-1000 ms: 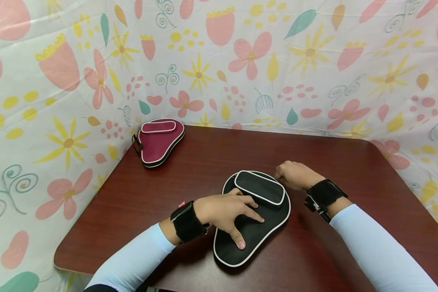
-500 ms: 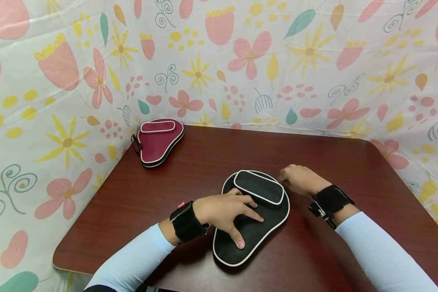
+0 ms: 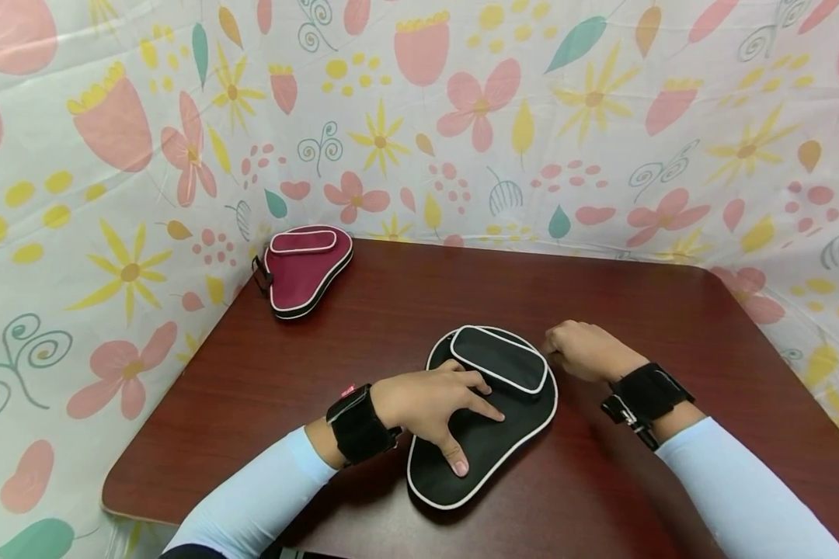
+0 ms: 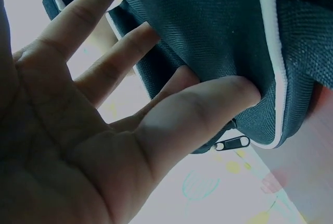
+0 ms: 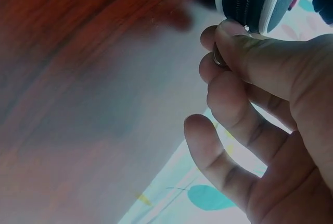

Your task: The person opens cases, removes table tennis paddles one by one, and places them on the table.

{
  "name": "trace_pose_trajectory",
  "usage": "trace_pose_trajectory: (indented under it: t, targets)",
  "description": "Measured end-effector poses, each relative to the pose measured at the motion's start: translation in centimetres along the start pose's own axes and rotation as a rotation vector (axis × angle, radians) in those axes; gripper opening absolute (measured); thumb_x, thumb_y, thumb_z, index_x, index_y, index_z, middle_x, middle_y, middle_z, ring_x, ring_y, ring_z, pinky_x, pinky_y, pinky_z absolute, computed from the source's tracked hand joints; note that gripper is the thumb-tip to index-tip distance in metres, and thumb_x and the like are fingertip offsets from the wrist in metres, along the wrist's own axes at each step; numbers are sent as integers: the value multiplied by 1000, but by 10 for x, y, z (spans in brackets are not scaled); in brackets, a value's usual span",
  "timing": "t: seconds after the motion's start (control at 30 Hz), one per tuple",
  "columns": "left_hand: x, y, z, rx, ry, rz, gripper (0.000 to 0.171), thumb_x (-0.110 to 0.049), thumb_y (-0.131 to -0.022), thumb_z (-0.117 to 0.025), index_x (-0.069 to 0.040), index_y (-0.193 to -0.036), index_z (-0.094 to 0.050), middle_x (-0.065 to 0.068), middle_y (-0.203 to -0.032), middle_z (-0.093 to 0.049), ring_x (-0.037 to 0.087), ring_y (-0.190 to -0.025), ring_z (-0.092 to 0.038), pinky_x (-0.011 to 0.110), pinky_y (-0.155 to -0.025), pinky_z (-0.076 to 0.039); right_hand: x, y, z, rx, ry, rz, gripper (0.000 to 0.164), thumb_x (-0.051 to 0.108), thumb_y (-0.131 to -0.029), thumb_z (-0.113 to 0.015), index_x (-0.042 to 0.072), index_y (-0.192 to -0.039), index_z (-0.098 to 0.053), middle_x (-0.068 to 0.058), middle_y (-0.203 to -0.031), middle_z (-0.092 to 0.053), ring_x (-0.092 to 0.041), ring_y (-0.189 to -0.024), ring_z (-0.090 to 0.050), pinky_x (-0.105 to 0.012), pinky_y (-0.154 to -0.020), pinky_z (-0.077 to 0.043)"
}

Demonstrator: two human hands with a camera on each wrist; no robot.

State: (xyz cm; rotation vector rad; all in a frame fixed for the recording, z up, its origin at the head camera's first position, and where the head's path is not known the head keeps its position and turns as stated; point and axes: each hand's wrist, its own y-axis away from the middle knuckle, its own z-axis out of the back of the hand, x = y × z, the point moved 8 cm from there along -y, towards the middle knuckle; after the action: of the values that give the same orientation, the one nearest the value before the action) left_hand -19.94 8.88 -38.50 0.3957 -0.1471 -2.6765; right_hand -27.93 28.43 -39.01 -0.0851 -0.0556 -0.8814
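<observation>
A black paddle-shaped zip case (image 3: 520, 415) with white piping lies on the table, its flap pocket (image 3: 499, 361) at the far end. On its top rests my left hand (image 3: 429, 404), fingers spread. Its thumb and fingertips touch the fabric in the left wrist view, where a small zipper pull (image 4: 232, 143) hangs free at a pocket edge. At the case's far right edge, my right hand (image 3: 590, 351) pinches another zipper pull (image 5: 219, 57) between thumb and index finger. The zipper (image 5: 243, 2) beyond that pinch looks closed. The head view hides this pull behind the fingers.
A maroon paddle-shaped case (image 3: 304, 276) with a black strap sits at the table's back left. The brown table (image 3: 426, 287) has rounded corners. A floral cloth (image 3: 419, 147) hangs behind and to the left.
My right hand has moved a little to the right and slightly nearer along the edge of the black case. The left hand and both cases stay where they were.
</observation>
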Motion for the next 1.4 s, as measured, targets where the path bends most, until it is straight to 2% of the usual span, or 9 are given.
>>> trace_pose_trajectory:
  t: [0.23,0.77,1.0,1.4]
  targets:
    - [2,-1,2,8,-15,12,83,-64,-69,-86,-43,-144,-58,-7,-150,-48,24,-136,-37,34,-106,-41,-1,7,2,-35,-27,-19,37,-6,-84,-71,29,-72,-68,15,-75,-55,-4,-67,-48,-29,-57,-41]
    - [-1,-1,-3,7,-4,6,82,-64,-69,-85,-43,-144,-58,-7,-151,-47,21,-134,-37,33,-105,-42,9,28,-2,-74,27,-26,34,-4,-84,-73,29,-77,-73,16,-74,-54,-3,-68,-54,-31,-56,-47]
    - [0,-1,-2,1,1,11,82,-64,-69,-85,-43,-144,-59,-7,-151,-47,21,-132,-38,31,-104,-41,16,34,0,-96,54,-25,34,-3,-85,-74,29,-73,-70,16,-71,-48,-3,-64,-49,-29,-55,-42]
    - [-1,0,-1,7,8,12,82,-62,-69,-87,-43,-143,-59,-7,-151,-47,20,-131,-39,30,-103,-42,21,42,0,-109,73,-37,37,0,-86,-74,30,-68,-64,15,-70,-45,-4,-62,-47,-29,-52,-41]
